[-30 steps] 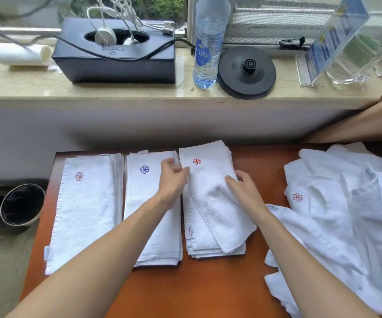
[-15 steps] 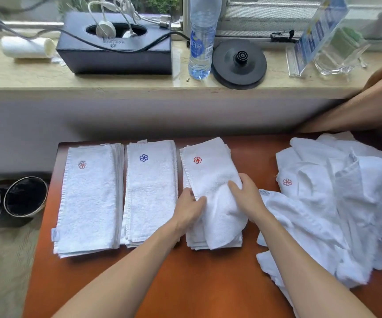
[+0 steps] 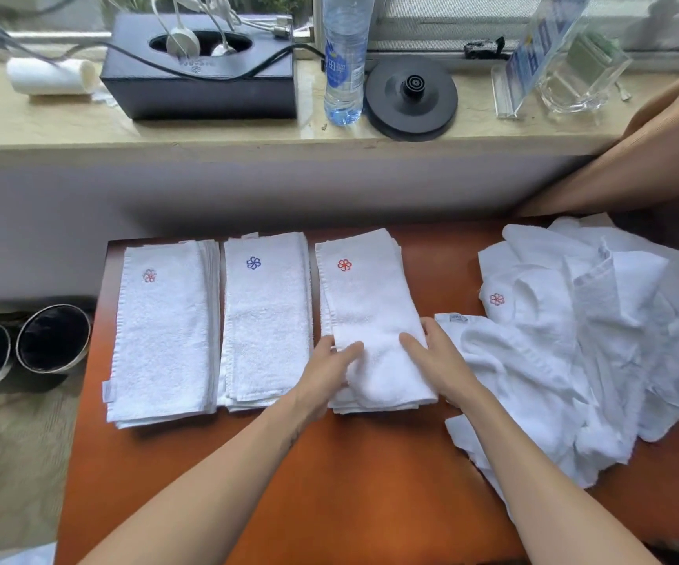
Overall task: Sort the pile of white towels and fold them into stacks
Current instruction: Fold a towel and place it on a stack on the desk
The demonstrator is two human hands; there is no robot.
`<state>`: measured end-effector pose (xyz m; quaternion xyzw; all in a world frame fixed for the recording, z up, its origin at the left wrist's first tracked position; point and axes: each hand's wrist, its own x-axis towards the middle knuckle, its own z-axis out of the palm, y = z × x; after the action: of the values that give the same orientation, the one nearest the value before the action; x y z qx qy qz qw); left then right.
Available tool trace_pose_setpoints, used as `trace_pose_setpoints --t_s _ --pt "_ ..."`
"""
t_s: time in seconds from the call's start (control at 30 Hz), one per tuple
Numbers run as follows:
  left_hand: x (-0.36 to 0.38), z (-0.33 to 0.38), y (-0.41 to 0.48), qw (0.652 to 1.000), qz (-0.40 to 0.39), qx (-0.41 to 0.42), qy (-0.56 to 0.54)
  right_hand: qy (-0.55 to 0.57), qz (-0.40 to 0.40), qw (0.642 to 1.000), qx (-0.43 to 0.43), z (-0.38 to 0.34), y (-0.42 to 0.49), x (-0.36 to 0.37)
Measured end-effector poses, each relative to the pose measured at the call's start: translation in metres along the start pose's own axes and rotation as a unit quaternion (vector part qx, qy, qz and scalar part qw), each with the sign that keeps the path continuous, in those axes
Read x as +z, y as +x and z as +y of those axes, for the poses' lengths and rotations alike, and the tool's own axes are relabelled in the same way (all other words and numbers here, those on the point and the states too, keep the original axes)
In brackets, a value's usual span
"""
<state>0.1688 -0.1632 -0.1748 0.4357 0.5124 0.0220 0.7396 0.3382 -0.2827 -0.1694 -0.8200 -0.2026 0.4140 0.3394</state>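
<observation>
Three stacks of folded white towels lie side by side on the orange table (image 3: 370,483): a left stack with a pale pink flower (image 3: 162,332), a middle stack with a blue flower (image 3: 266,320) and a right stack with a red flower (image 3: 364,303). My left hand (image 3: 331,367) and my right hand (image 3: 431,356) rest flat on the near end of the top towel of the red-flower stack, fingers straight, one at each side. A loose pile of unfolded white towels (image 3: 598,340) lies to the right, touching my right wrist.
A stone windowsill behind the table carries a black tissue box (image 3: 203,87) with cables, a water bottle (image 3: 343,59), a black kettle base (image 3: 411,95), a paper roll (image 3: 50,77) and an acrylic sign holder (image 3: 541,59). Two dark bins (image 3: 52,338) stand on the floor at left. A tan curtain (image 3: 639,157) hangs at right.
Both hands slid from the far and middle part of the top red-flower towel down to its near end, smoothing it. The towel now lies straighter on its stack.
</observation>
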Motion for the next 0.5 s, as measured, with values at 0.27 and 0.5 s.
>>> trace_pose_setpoints --t_s 0.27,0.5 --pt "-0.009 -0.025 -0.025 0.970 0.035 0.105 0.216 -0.052 0.015 0.998 0.030 0.017 -0.027 0.023" --pt "-0.012 -0.007 -0.013 0.900 0.059 0.210 0.378 -0.159 0.046 0.983 -0.077 0.008 -0.022 0.021"
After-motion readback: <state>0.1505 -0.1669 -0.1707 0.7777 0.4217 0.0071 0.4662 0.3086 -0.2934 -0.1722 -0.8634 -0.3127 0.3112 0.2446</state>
